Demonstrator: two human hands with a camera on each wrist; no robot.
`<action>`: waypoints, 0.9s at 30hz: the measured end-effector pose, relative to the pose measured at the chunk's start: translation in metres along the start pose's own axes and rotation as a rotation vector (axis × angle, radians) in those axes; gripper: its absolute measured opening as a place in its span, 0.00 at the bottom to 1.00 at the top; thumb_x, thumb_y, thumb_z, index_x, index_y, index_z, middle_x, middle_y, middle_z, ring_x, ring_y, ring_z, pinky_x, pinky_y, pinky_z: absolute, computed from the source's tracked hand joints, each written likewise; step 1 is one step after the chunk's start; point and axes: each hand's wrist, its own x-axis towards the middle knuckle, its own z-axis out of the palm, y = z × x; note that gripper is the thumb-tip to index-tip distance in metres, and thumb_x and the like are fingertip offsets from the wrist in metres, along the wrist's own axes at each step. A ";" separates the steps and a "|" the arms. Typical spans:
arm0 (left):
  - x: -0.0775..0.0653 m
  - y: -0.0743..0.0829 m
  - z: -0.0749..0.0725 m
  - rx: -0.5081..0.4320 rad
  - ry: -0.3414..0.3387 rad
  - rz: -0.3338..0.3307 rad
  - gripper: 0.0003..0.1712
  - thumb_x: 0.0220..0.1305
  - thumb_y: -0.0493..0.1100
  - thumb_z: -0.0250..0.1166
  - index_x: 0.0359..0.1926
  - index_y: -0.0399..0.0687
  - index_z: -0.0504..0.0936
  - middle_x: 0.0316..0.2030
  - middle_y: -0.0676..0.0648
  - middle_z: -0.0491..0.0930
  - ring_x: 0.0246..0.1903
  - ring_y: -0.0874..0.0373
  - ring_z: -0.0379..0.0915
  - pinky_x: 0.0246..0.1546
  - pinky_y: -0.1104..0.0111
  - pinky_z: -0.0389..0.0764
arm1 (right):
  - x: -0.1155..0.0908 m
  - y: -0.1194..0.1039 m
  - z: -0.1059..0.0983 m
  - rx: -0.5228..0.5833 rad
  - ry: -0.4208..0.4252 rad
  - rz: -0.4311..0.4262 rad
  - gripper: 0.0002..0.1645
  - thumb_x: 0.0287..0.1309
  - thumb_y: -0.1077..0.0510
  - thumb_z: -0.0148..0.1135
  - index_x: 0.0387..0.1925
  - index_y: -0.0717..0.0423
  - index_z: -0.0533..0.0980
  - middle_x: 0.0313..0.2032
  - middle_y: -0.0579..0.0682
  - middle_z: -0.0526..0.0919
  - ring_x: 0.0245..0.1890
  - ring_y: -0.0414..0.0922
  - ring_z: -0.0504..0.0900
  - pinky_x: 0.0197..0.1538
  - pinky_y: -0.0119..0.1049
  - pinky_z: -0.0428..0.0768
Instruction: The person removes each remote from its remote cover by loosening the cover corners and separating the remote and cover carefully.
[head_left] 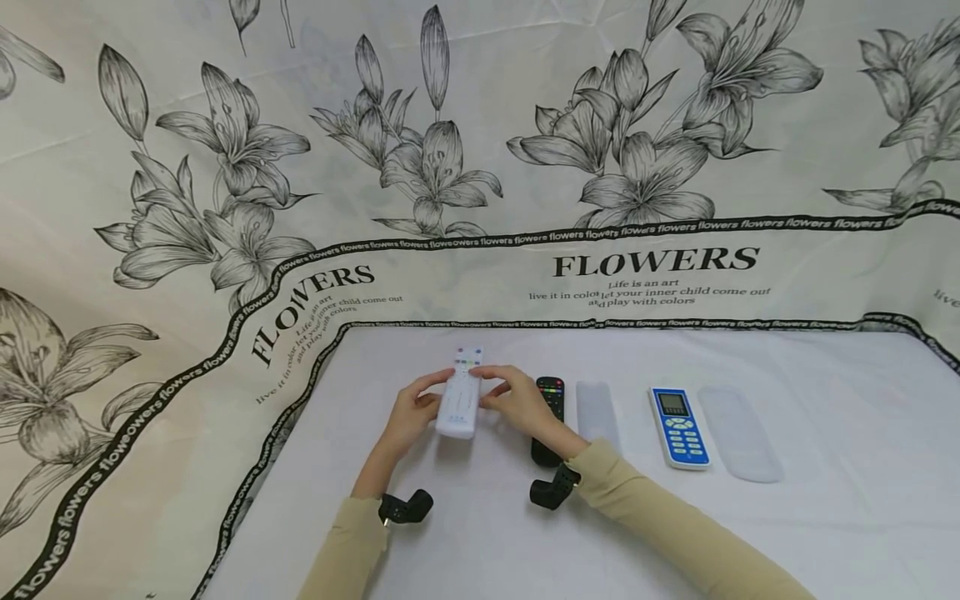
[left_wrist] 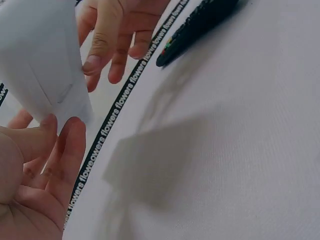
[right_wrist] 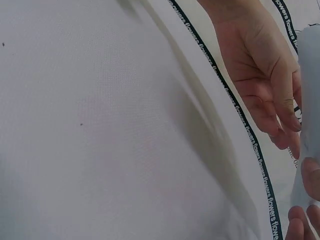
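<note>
A white remote control (head_left: 459, 404) is held up over the table between both hands. Coloured buttons show at its far end, while the nearer part looks veiled by a translucent sleeve (head_left: 456, 417). My left hand (head_left: 408, 414) pinches its left edge with thumb and fingers. From the other side, my right hand (head_left: 522, 406) grips the right edge. In the left wrist view the pale underside (left_wrist: 42, 55) faces the camera, with the left fingertips (left_wrist: 75, 130) at one corner. Only the right hand's fingertips (right_wrist: 311, 180) show along the edge in the right wrist view.
Just right of the right hand lies a black remote (head_left: 551, 396), partly hidden by the forearm. Beside it is a flat translucent sleeve (head_left: 596, 412). Further right lie a blue-and-white remote (head_left: 680, 437) and a wider translucent sleeve (head_left: 740, 435). A flower-printed cloth (head_left: 450, 283) borders the white table.
</note>
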 end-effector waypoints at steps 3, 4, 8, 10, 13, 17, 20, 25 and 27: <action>0.000 0.001 0.001 0.041 0.012 0.028 0.24 0.64 0.26 0.55 0.62 0.38 0.73 0.60 0.36 0.70 0.39 0.64 0.77 0.38 0.75 0.80 | 0.000 0.002 0.000 -0.032 0.027 -0.041 0.23 0.50 0.65 0.70 0.51 0.50 0.81 0.52 0.56 0.80 0.39 0.49 0.82 0.37 0.33 0.78; 0.000 0.001 0.001 0.046 0.013 0.034 0.24 0.65 0.27 0.55 0.61 0.38 0.73 0.59 0.36 0.70 0.39 0.63 0.78 0.38 0.74 0.81 | 0.000 0.003 0.000 -0.041 0.038 -0.059 0.23 0.50 0.65 0.70 0.50 0.50 0.82 0.51 0.55 0.80 0.39 0.49 0.82 0.37 0.34 0.79; 0.002 0.002 0.002 0.050 0.007 0.062 0.23 0.66 0.28 0.55 0.61 0.37 0.73 0.59 0.34 0.69 0.44 0.53 0.79 0.41 0.67 0.84 | 0.001 0.002 -0.001 -0.028 0.063 -0.110 0.20 0.50 0.63 0.70 0.48 0.51 0.83 0.50 0.54 0.82 0.40 0.50 0.83 0.42 0.38 0.80; 0.003 0.002 0.002 0.061 0.010 0.078 0.23 0.66 0.28 0.55 0.62 0.38 0.73 0.60 0.34 0.69 0.46 0.48 0.79 0.41 0.65 0.85 | 0.002 0.001 -0.002 -0.017 0.071 -0.129 0.19 0.50 0.62 0.70 0.47 0.51 0.83 0.50 0.53 0.83 0.42 0.50 0.83 0.43 0.39 0.81; 0.003 0.003 0.004 0.116 0.045 0.090 0.22 0.66 0.30 0.57 0.61 0.41 0.75 0.59 0.35 0.73 0.45 0.46 0.80 0.39 0.65 0.85 | 0.004 -0.002 -0.003 0.014 0.082 -0.155 0.19 0.51 0.62 0.69 0.47 0.53 0.83 0.49 0.54 0.83 0.45 0.51 0.82 0.44 0.41 0.83; 0.003 0.005 0.006 0.174 0.099 0.099 0.19 0.66 0.34 0.59 0.58 0.42 0.77 0.52 0.37 0.79 0.45 0.46 0.80 0.36 0.66 0.85 | 0.006 -0.005 -0.004 0.058 0.100 -0.158 0.18 0.52 0.63 0.68 0.47 0.55 0.82 0.50 0.55 0.83 0.48 0.52 0.81 0.45 0.40 0.84; 0.003 0.009 0.008 0.202 0.137 0.099 0.18 0.66 0.36 0.60 0.57 0.40 0.77 0.50 0.38 0.79 0.49 0.45 0.78 0.37 0.68 0.84 | 0.007 -0.007 -0.005 0.078 0.117 -0.147 0.19 0.52 0.63 0.68 0.48 0.58 0.82 0.50 0.57 0.83 0.50 0.53 0.81 0.45 0.38 0.84; -0.004 0.034 0.014 0.217 0.179 0.118 0.19 0.66 0.37 0.60 0.57 0.35 0.77 0.52 0.35 0.78 0.52 0.42 0.75 0.41 0.66 0.83 | 0.009 -0.009 -0.006 0.111 0.134 -0.118 0.21 0.53 0.64 0.68 0.51 0.64 0.79 0.50 0.61 0.83 0.52 0.54 0.81 0.49 0.41 0.83; -0.008 0.045 0.015 0.221 0.185 0.123 0.20 0.66 0.36 0.60 0.57 0.33 0.76 0.52 0.34 0.79 0.52 0.41 0.75 0.44 0.63 0.82 | 0.009 -0.011 -0.007 0.132 0.128 -0.100 0.22 0.54 0.63 0.67 0.52 0.64 0.79 0.50 0.61 0.83 0.52 0.55 0.81 0.51 0.42 0.82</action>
